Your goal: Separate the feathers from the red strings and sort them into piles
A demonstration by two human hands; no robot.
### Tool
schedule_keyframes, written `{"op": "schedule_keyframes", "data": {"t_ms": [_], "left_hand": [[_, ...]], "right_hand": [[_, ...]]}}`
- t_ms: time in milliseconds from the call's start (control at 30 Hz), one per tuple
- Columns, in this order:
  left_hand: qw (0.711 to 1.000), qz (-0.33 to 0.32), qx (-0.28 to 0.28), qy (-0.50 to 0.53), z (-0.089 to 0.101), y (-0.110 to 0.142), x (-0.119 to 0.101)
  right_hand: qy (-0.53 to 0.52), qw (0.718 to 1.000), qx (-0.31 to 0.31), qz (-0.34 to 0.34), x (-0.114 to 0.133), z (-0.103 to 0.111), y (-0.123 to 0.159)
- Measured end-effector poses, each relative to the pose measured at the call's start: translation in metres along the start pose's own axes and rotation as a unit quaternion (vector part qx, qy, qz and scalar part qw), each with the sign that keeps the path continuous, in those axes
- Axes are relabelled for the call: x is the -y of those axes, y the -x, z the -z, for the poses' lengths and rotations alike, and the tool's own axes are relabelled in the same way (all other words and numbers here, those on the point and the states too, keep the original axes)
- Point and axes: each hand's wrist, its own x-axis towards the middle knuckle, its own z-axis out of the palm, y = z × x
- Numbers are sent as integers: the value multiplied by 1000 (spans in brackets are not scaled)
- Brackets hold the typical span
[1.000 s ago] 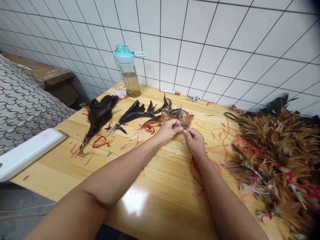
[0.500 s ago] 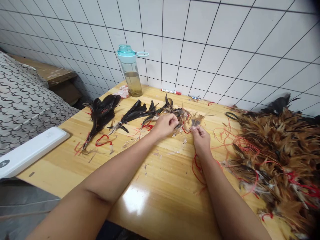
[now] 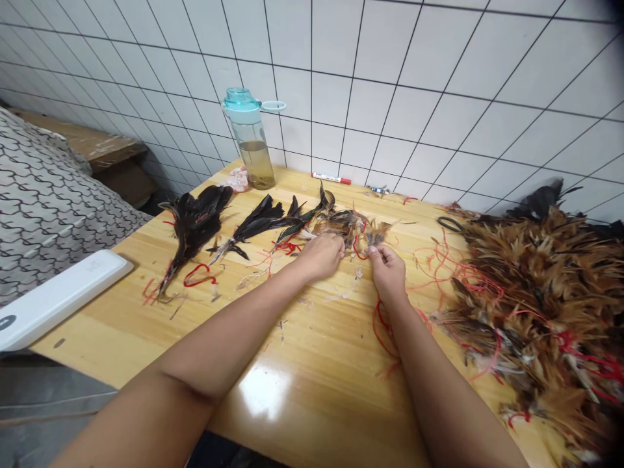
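Observation:
My right hand [image 3: 389,268] pinches a small tuft of grey-brown feathers [image 3: 377,233] between thumb and fingers, just above the table. My left hand [image 3: 323,256] is closed at the near edge of a loose heap of brown and black feathers [image 3: 341,224]; whatever its fingertips grip is hidden. A short red string [image 3: 359,249] lies between the two hands. To the left are a narrow bunch of black feathers [image 3: 260,220] and a fuller black bunch [image 3: 195,221] with its quills towards me.
A big pile of brown feathers [image 3: 550,279] with red strings covers the right side. Dark-handled scissors [image 3: 449,224] poke out beside it. Along the tiled wall stand a water bottle [image 3: 256,153] and a red marker [image 3: 331,178]. A white device [image 3: 63,299] lies at the left edge.
My left hand has lowered from above the table to the near edge of the feather heap. My right hand still holds the tuft, almost in place. The view has shifted slightly.

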Motion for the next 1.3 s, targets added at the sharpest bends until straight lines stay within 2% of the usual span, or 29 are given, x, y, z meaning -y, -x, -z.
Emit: {"op": "schedule_keyframes", "data": {"t_ms": [100, 167, 300, 333, 400, 600, 833, 1000, 1067, 1133, 1200, 1300], "left_hand": [[986, 22, -92, 136, -4, -5, 3], [955, 55, -121, 266, -5, -8, 2], [858, 109, -95, 493, -7, -10, -5], [843, 117, -85, 518, -7, -10, -7], [834, 123, -70, 534, -8, -9, -10], [857, 104, -54, 502, -9, -8, -11], [853, 104, -40, 510, -9, -7, -14], [847, 93, -37, 522, -12, -8, -14], [851, 92, -56, 514, -13, -9, -11], [874, 92, -93, 467, -13, -10, -7], [921, 74, -121, 363, -12, -9, -4], [979, 7, -105, 174, -13, -5, -4]], "right_hand": [[19, 1000, 2, 12, -1, 0, 0], [28, 999, 3, 20, -2, -1, 1], [42, 999, 10, 30, -3, -2, 1], [46, 998, 13, 35, -3, -2, 1], [51, 997, 18, 45, -4, -2, 1], [50, 996, 35, 70, -9, -4, 1], [54, 992, 66, 96, -7, -5, 2], [22, 993, 87, 71, -4, -6, 3], [2, 995, 81, 49, -4, -6, 2], [-25, 997, 62, 27, -3, -4, 1], [-49, 998, 32, 11, -4, -2, -1], [-67, 998, -12, 1, -6, 0, -3]]}}
